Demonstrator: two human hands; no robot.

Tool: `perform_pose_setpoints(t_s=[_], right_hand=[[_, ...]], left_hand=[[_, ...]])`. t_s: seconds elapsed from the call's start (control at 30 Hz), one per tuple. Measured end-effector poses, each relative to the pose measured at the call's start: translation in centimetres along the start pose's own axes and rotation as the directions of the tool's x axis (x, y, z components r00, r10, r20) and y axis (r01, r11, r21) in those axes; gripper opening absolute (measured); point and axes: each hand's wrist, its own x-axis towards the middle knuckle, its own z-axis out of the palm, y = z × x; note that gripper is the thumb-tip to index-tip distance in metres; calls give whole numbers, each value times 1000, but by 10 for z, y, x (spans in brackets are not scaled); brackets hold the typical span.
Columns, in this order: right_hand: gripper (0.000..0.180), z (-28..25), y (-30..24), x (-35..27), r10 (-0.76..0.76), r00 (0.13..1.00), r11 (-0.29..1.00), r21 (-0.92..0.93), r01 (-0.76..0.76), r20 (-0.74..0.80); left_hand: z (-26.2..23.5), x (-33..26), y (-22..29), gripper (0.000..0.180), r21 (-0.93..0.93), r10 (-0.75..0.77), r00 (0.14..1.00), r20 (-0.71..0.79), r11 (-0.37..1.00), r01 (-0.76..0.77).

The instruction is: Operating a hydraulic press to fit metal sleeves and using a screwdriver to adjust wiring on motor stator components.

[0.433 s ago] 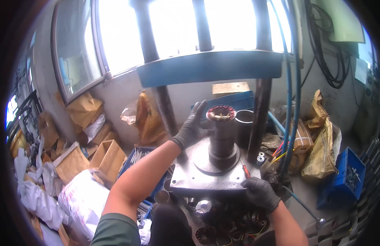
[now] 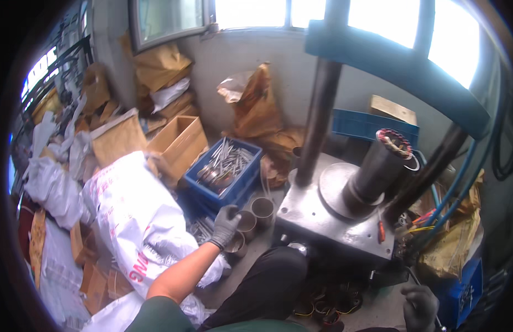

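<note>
My left hand (image 2: 227,226), in a grey glove, is at a group of open metal tubes (image 2: 262,208) on the floor. Its fingers are curled at the rim of one tube (image 2: 246,221). Low on the right, my right hand (image 2: 421,305), gloved too, has its fingers bent beside a metal rod (image 2: 412,272); what they hold, if anything, is hidden. On the press's steel plate (image 2: 306,207) stands a dark metal cylinder (image 2: 375,171), with a red-edged ring of windings (image 2: 394,141) at its top. A red-handled screwdriver (image 2: 381,229) lies on the plate.
A blue crate (image 2: 242,193) of metal rods stands beyond the tubes. White sacks (image 2: 137,207) and an open wooden box (image 2: 181,141) are at left. The press's posts (image 2: 318,122) and blue crossbeam (image 2: 400,61) rise over the plate. Wound parts (image 2: 328,304) lie below it.
The view has swung left. My left hand has gone from beside the cylinder down to the tubes. My right hand has moved away from the screwdriver, down beside the rod.
</note>
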Motion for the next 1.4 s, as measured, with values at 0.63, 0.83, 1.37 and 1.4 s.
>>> perform_pose_setpoints(t_s=[0.63,0.83,1.37,1.4], right_hand=[[35,-57,109,-197,134,770,866,-305,-397,-624],[35,-42,107,-167,-45,683,900,-326,-288,-729],[42,-37,128,-34,-395,371,538,-539,-648,-841],[43,-41,114,-9,-118,304,844,-257,-470,-945]], left_hand=[[-5,-95,-92,57,901,-541,837,79,399,173],[-7,-99,-104,46,913,-395,912,111,403,64],[-90,-7,49,36,-884,-359,841,405,83,460],[-102,6,14,45,-886,-105,885,454,47,461]])
